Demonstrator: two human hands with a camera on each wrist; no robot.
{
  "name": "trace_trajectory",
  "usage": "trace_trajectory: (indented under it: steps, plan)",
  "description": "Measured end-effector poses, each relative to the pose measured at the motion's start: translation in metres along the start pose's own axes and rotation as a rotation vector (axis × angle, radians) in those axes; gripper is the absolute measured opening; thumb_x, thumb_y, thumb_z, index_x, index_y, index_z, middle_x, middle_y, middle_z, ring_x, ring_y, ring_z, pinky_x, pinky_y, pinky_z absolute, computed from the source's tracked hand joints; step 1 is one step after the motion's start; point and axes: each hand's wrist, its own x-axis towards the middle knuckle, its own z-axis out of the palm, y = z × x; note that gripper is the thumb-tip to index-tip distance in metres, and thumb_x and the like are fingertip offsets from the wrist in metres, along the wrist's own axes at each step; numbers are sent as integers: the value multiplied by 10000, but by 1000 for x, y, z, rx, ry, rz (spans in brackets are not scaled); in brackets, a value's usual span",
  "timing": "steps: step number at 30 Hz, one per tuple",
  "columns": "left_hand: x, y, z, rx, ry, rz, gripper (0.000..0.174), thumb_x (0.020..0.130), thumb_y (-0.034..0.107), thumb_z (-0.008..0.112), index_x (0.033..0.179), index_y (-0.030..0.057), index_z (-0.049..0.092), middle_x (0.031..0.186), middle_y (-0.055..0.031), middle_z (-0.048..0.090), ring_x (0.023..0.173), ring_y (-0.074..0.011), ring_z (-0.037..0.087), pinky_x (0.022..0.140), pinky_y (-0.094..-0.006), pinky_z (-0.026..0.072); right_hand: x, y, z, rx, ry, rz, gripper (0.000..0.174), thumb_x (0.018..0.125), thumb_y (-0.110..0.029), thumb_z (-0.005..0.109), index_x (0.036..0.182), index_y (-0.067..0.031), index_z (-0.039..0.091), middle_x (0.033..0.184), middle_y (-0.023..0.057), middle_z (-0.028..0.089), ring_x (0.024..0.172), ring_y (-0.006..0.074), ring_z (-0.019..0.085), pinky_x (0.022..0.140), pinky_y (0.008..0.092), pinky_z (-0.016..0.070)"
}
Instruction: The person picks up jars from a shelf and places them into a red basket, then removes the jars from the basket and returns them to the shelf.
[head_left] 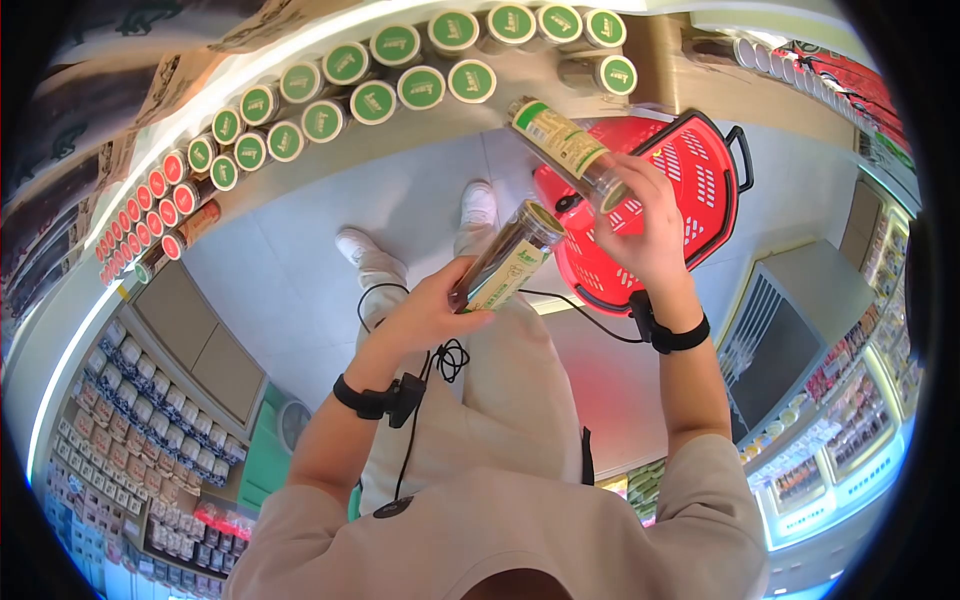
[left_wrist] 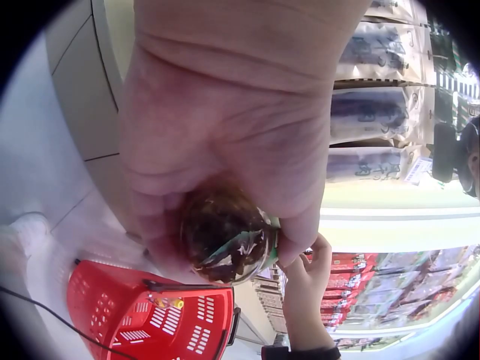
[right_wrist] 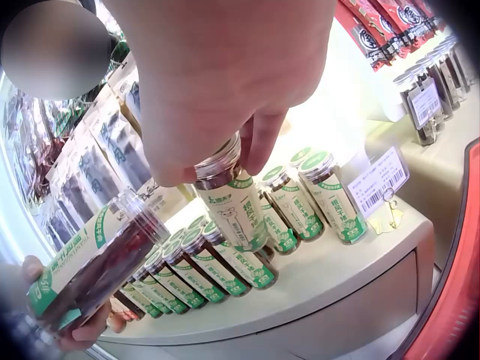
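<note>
My left hand (head_left: 425, 315) grips a clear tall jar (head_left: 505, 262) with a green-and-white label by its lower end, tilted up to the right. From the left wrist view the jar's dark bottom (left_wrist: 229, 240) shows inside the curled left hand (left_wrist: 225, 150). My right hand (head_left: 650, 230) holds a second, similar jar (head_left: 567, 148) by its end, above the red basket (head_left: 690, 190). In the right wrist view the right hand's fingers (right_wrist: 255, 142) pinch that jar (right_wrist: 229, 199) at its lid, and the left hand's jar (right_wrist: 97, 259) lies to the left.
Rows of green-lidded jars (head_left: 400, 80) and red-lidded jars (head_left: 150, 210) fill the shelf ahead. A price tag (right_wrist: 379, 180) stands on the shelf edge (right_wrist: 315, 292). The red basket (left_wrist: 142, 315) sits on the floor by my feet. Store shelving surrounds the aisle.
</note>
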Motion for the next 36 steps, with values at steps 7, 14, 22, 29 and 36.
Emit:
trace_trajectory:
  steps: [7,14,22,29,36]
  plan:
    - [-1,5,0,-75,34,59,607,794,150,775,1313,23,488,974,18,499,842,-82,445,764,-247,430,2,1,-9,-7,27,-72,647,600,-4,788,1195,-45,539,1201,161,602,1063,333,633,869,380,567]
    - [-4,4,-9,-54,36,53,629,804,143,770,1343,25,468,1049,-3,530,921,-91,499,813,-265,450,23,-3,0,-53,39,-31,622,625,2,774,1204,-36,548,1208,173,598,1049,345,631,855,396,568]
    - [-10,-5,-12,-75,38,34,656,808,120,770,1372,24,449,1178,-25,564,1056,-119,539,904,-298,468,29,4,11,-53,32,-64,614,639,-1,768,1206,-41,536,1201,168,594,1052,348,624,862,396,559]
    - [-10,-10,-13,-89,56,79,706,803,107,769,1408,22,414,1205,-31,551,1081,-123,518,933,-307,453,13,7,-21,-87,-30,-78,613,624,25,742,1190,-49,520,1205,167,595,1064,349,625,876,402,555]
    - [-10,-11,-6,-63,46,38,686,808,90,761,1395,14,414,1201,-34,541,1074,-124,508,931,-302,450,6,5,-36,-49,-69,-57,604,615,30,744,1174,-48,531,1193,169,612,1065,349,628,895,402,543]
